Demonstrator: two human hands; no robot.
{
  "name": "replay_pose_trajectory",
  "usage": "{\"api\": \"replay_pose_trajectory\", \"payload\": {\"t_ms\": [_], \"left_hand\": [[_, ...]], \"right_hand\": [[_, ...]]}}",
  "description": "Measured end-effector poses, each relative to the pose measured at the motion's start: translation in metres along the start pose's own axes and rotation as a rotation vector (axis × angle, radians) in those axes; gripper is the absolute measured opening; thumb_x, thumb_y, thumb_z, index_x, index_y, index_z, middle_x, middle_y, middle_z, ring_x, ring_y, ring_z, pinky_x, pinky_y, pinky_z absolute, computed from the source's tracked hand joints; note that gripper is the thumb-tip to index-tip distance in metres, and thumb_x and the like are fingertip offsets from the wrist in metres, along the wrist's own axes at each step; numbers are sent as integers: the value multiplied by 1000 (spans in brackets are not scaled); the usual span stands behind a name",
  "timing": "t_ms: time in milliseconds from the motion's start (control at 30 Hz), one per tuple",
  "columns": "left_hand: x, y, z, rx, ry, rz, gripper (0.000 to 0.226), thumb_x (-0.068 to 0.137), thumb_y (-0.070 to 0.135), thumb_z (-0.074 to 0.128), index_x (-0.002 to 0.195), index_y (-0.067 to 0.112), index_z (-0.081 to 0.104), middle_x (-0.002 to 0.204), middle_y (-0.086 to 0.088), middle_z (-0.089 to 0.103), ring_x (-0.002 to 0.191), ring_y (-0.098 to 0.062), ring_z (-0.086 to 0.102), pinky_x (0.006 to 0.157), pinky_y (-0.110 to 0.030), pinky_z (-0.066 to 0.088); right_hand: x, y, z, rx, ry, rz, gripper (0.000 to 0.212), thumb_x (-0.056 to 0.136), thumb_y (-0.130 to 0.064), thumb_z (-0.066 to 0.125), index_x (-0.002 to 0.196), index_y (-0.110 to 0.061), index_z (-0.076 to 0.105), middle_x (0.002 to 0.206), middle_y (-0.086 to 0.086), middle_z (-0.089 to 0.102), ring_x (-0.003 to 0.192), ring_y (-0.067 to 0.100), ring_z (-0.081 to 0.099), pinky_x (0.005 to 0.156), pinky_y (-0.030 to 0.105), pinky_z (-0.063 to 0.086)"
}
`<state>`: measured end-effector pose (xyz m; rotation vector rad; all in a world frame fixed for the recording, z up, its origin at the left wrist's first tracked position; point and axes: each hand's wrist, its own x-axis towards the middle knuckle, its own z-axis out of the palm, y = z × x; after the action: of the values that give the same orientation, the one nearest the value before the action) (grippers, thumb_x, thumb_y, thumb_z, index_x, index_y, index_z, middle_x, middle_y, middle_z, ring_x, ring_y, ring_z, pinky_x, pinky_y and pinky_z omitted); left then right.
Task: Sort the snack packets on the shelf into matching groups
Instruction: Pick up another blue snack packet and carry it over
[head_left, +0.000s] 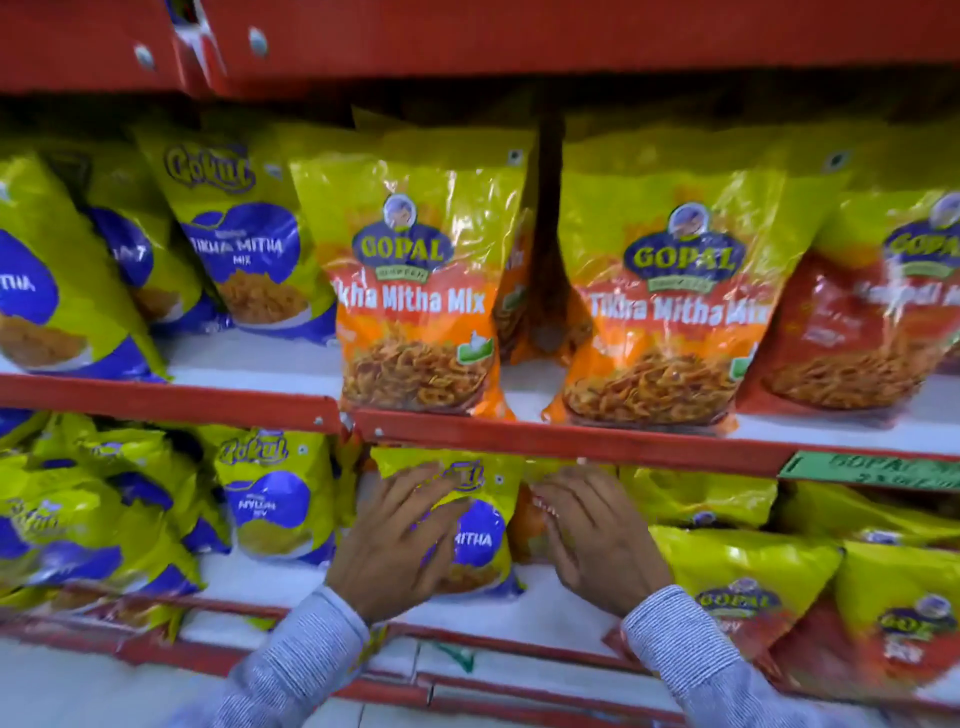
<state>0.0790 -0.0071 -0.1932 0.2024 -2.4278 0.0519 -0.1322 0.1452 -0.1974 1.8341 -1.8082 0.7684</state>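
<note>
On the lower shelf, a yellow and blue Gokul Tikha Mitha packet (480, 535) stands upright. My left hand (397, 545) lies flat on its front with the fingers spread. My right hand (597, 535) rests on an orange packet (527, 530) just right of it, partly hidden behind the Gokul packet and the hand. Whether either hand grips its packet is unclear. More Gokul packets (275, 499) stand to the left, Gopal packets (737, 587) to the right.
The upper shelf holds Gokul packets (244, 239) on the left and orange Gopal Tikha Mitha Mix packets (415, 291) in the middle and right. A red shelf edge (571, 441) runs just above my hands. A green price label (872, 467) sits at right.
</note>
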Motion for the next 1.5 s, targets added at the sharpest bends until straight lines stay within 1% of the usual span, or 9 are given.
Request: {"api": "replay_pose_trajectory", "payload": {"t_ms": [133, 267, 500, 600, 800, 967, 1200, 1367, 1500], "left_hand": [[-58, -20, 21, -170, -149, -387, 23, 83, 22, 56, 104, 13, 63, 105, -6, 66, 100, -32, 63, 89, -43, 55], [-81, -40, 46, -346, -327, -812, 70, 75, 43, 60, 126, -5, 54, 121, -28, 57, 116, -47, 56, 105, -47, 43], [-83, -72, 90, -762, -532, -931, 91, 52, 27, 91, 134, 14, 54, 124, 2, 66, 112, -14, 62, 89, -26, 51], [-90, -69, 98, -828, -465, -1019, 79, 51, 6, 97, 118, 22, 59, 107, -2, 71, 93, -18, 67, 73, -11, 54], [-91, -52, 56, -780, -291, -966, 64, 55, 12, 98, 112, 9, 71, 104, 4, 75, 91, -13, 71, 81, -25, 56], [-52, -42, -24, -824, -94, -806, 51, 50, 41, 90, 96, 49, 70, 96, 34, 76, 93, 5, 72, 79, -12, 56], [5, -36, -103, -862, 132, -695, 49, 45, 34, 85, 92, 45, 74, 94, 13, 82, 78, -17, 70, 70, -42, 58], [6, -60, -136, -842, 285, -708, 43, 45, 33, 72, 87, 46, 77, 78, 23, 79, 70, 9, 66, 67, -20, 56], [5, -105, -167, -832, 426, -765, 27, 51, 36, 61, 69, 24, 76, 59, 13, 69, 60, 0, 54, 55, -24, 46]], "right_hand": [[-17, -27, 42, 20, -257, 159, 10, 83, -21, 61, 90, -17, 67, 88, 5, 72, 88, 30, 67, 82, 44, 57], [-23, -37, 82, 176, -547, 563, 33, 79, -26, 64, 110, -16, 63, 110, 8, 69, 107, 30, 62, 92, 39, 50], [-22, -16, 135, 508, -694, 890, 57, 63, -13, 89, 114, -11, 64, 89, 3, 68, 77, 23, 60, 59, 7, 45], [-27, -16, 139, 648, -587, 976, 65, 59, 6, 88, 115, -13, 62, 103, 8, 75, 91, 30, 70, 83, 34, 60], [-20, -44, 89, 711, -410, 919, 66, 56, -2, 93, 99, -40, 61, 96, -20, 72, 85, -12, 69, 74, 6, 53], [26, -59, 9, 763, -268, 761, 62, 53, -24, 92, 102, -51, 66, 98, -33, 75, 89, -7, 72, 75, 7, 54], [88, -70, -57, 881, -171, 648, 67, 58, -5, 94, 116, -25, 70, 108, -9, 80, 97, 4, 73, 79, 18, 57], [128, -101, -54, 932, -105, 576, 61, 56, -2, 94, 112, -14, 72, 104, -16, 80, 94, 1, 73, 78, 13, 55], [182, -146, -31, 985, -51, 543, 60, 57, -18, 90, 113, -28, 69, 105, -13, 80, 96, 4, 75, 82, 25, 60]]}}
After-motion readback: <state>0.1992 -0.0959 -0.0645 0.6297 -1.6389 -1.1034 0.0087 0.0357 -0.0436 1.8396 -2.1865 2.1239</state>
